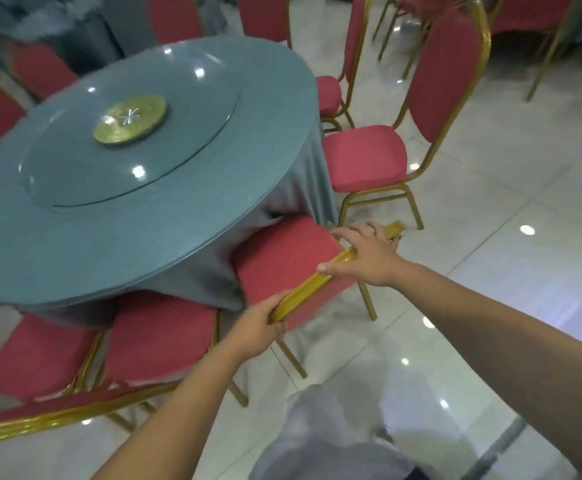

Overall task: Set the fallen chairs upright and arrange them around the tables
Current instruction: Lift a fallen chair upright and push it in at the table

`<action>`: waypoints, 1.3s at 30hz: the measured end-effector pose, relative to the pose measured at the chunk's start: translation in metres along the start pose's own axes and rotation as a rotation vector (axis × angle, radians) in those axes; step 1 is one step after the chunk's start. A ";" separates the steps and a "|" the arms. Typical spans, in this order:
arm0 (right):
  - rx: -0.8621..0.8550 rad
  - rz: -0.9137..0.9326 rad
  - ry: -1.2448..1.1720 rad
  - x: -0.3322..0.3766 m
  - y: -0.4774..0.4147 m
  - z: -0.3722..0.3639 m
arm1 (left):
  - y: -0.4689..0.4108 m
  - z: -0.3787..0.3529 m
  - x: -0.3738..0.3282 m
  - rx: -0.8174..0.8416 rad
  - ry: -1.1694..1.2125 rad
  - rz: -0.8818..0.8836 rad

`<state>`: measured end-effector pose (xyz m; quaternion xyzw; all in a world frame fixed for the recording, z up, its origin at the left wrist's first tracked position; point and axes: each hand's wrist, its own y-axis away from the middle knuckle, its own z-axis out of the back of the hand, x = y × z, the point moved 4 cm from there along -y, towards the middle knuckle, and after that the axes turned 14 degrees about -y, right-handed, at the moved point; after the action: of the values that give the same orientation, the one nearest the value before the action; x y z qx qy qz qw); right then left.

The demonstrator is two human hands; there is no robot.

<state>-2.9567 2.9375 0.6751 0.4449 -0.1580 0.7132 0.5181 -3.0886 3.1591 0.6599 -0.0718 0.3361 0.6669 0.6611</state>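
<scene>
Chair stands upright at the table's 4 o'clock, seat tucked toward it. Left hand grips the back rail; right hand hooks its fingers over it. Advised: push evenly, square to the edge, clear of the neighbour at 6 o'clock.

head view, close, down over table
</scene>
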 end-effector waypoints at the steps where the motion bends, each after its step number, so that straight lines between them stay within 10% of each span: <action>1: 0.008 0.010 -0.002 0.001 -0.005 0.003 | -0.006 0.002 -0.002 0.011 0.001 0.031; 10: 0.391 0.115 -0.078 -0.026 -0.031 0.066 | -0.100 0.017 -0.073 0.179 0.063 -0.009; 24: -0.229 -0.188 -0.009 -0.150 -0.121 0.409 | -0.463 0.013 -0.296 0.135 0.173 -0.154; 39: -0.198 -0.109 -0.101 -0.266 -0.277 0.608 | -0.719 0.024 -0.462 0.030 0.188 -0.027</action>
<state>-2.4089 2.4750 0.7348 0.4346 -0.2293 0.6417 0.5889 -2.3582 2.7145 0.6737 -0.1289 0.4055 0.6432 0.6365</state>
